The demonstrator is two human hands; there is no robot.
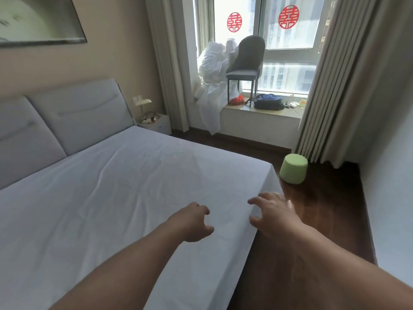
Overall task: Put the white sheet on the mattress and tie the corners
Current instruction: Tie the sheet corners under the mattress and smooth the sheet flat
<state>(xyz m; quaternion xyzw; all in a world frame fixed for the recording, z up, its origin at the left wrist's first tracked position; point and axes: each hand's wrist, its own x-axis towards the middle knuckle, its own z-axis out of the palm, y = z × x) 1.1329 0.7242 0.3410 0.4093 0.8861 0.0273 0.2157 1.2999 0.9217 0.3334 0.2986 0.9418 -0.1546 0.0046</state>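
The white sheet lies spread over the whole mattress, with a few shallow creases, and hangs over the foot edge on the right. My left hand hovers over the sheet near that edge, fingers loosely curled, holding nothing. My right hand is at the foot edge close to the far corner, fingers spread and bent, fingertips touching the sheet. The corner's underside is hidden.
A grey padded headboard stands at the left. A green round stool sits on the dark wood floor by the bed's corner. On the window ledge stand a grey chair, bundled white bedding and a dark bag. A nightstand with a lamp stands by the curtain.
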